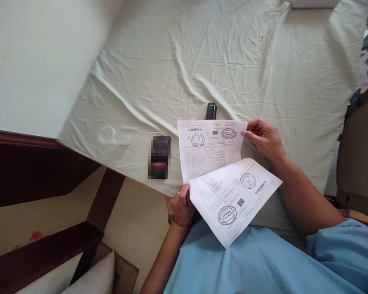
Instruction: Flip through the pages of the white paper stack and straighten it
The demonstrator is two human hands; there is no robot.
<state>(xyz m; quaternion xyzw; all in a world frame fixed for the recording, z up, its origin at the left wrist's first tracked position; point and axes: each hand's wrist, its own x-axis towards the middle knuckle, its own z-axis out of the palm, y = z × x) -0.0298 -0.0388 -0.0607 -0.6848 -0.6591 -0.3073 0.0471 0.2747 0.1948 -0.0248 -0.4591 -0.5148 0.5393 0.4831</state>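
White printed paper (230, 192) gripped at two sides

We hold it over the near edge of the pale green, cloth-covered table (251, 77). Our left hand (182, 204), at the paper's eight o'clock, pinches it by the bend; our right hand (265, 139), toward two o'clock, grips the upper corner. Holding both sides probably keeps the stamped faces spread toward us; we cannot tell whether it is one sheet or several. A glossy black oblong object (211, 110) lies at twelve o'clock, partly covered. Toward nine lies a black rectangular, pixelated object (159, 158), and farther out, toward ten, a clear plastic container (107, 134), perhaps leaving the paper room.
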